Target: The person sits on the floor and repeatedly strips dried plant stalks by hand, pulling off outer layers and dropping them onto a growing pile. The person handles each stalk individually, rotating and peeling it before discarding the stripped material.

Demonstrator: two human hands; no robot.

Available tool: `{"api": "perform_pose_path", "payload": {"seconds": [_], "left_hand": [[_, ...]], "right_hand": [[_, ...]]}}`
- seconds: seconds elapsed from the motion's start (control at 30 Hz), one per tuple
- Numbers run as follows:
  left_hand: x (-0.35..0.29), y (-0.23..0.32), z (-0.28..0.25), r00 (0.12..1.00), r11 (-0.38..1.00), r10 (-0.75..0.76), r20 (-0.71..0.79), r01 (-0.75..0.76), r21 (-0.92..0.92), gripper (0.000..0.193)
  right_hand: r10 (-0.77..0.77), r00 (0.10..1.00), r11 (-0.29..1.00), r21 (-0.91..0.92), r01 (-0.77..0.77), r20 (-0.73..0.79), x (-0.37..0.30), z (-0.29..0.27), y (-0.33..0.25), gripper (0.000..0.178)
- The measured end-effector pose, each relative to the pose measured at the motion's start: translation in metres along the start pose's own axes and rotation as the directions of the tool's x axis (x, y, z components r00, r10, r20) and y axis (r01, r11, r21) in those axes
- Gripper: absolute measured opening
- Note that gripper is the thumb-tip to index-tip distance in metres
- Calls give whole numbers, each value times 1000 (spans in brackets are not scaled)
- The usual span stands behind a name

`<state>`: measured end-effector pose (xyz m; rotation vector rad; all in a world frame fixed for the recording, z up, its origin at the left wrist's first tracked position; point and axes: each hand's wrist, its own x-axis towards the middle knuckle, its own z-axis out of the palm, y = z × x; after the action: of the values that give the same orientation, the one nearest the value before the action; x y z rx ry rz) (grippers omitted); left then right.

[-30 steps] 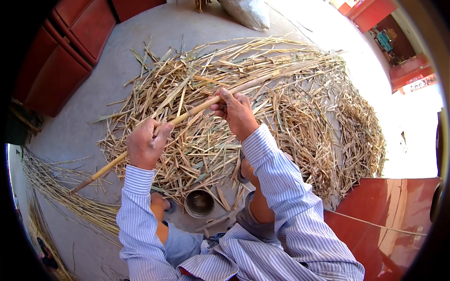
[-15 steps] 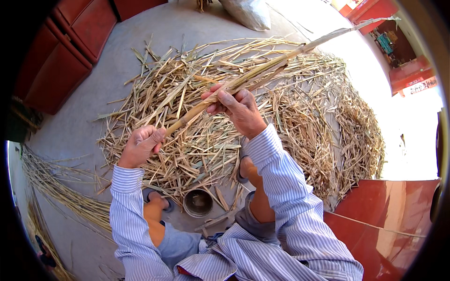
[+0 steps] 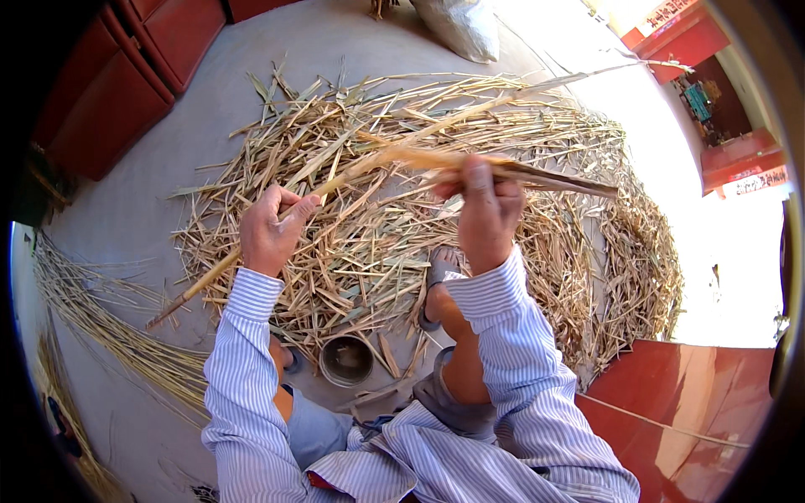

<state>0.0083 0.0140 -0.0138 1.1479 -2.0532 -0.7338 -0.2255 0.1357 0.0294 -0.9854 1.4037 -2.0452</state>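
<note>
Wrapped around a long tan reed-like stalk (image 3: 344,178) is my left hand (image 3: 277,228), closed. The stalk slants from the lower left up to a thin pale tip at the upper right. My right hand (image 3: 488,210) is closed on a dry leaf sheath (image 3: 566,179), which sticks out to the right and is peeled partly away from the stalk. Motion blurs the place where sheath and stalk meet. Both hands are above a broad pile of dry husks (image 3: 335,264) on the floor.
A dark metal bowl (image 3: 325,370) stands between my feet. Long thin stalks (image 3: 126,339) lie at the left. A whitish sack (image 3: 457,29) is at the back, red padded furniture (image 3: 101,101) at the far left. A glossy red panel (image 3: 637,377) with a cord across it is at the lower right.
My right hand has moved right, pulling a sheath off the stalk. My left hand has shifted up and grips farther along, so the stalk's lower end now sticks out beyond it.
</note>
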Motion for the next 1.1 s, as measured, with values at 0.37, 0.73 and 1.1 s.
{"api": "perform_pose_path", "payload": {"seconds": [0.37,0.73,1.1], "left_hand": [[-8,7,-5,995,993,47,87,-56,108,31],[8,15,-15,886,861,463,15,-453,231,33],[-4,21,-5,940,949,308,-145,-314,-20,16]], "right_hand": [[774,633,595,317,-739,23,47,-84,62,26],[571,818,821,43,-569,-75,27,-31,41,34],[514,853,853,-54,-520,-91,8,4,27,40]]}}
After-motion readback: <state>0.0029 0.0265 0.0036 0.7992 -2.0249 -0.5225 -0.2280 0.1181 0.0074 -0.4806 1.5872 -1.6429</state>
